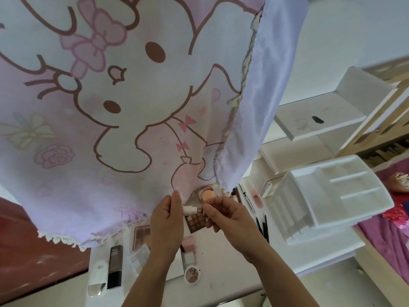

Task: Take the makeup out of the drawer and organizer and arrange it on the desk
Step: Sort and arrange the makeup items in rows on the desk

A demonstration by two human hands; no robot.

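Note:
Both hands hold a small white tube (190, 210) level above the white desk (223, 264). My left hand (167, 220) pinches its left end, and my right hand (230, 214) grips its pinkish cap end. Under the hands lies a brown eyeshadow palette (194, 221). Nearby on the desk are a second palette (141, 234), a clear compact (139, 255), a pink and white case (188, 249), a round compact (193, 274), a black tube (115, 269), a white tube (96, 278) and an orange sponge (209, 194). The white organizer (327, 202) stands at the right with bare compartments.
A large cartoon-print curtain (115, 103) hangs over the desk's far side, down to my hands. Pencils and brushes (262, 227) lie beside the organizer. White shelves (318, 116) rise behind it. A wooden bed frame with pink bedding (389, 238) is at the right.

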